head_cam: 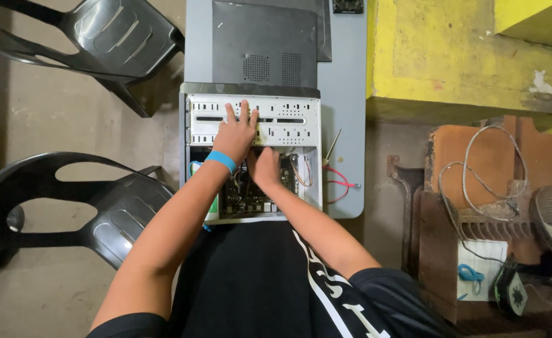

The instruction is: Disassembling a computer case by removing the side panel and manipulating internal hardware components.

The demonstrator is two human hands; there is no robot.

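Open computer case (254,153) — rigid sheet metal, probably heavy, edges likely sharp. Left hand (235,134) flat on drive cage (282,119), fingers apart. Right hand (266,168) inside — finger position indiscernible. Grip by frame, never by fragile motherboard (248,197).

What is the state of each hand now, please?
Left hand: open, fingers spread flat on the drive cage of the open computer case.
Right hand: inside the case, grip cannot be told.

Two bare forearms reaching forward and converging, left hand (237,133) flat, palm down, fingers spread and pointing ahead, blue band at its wrist, right hand (265,168) just behind, knuckles up, fingers curled downward out of sight
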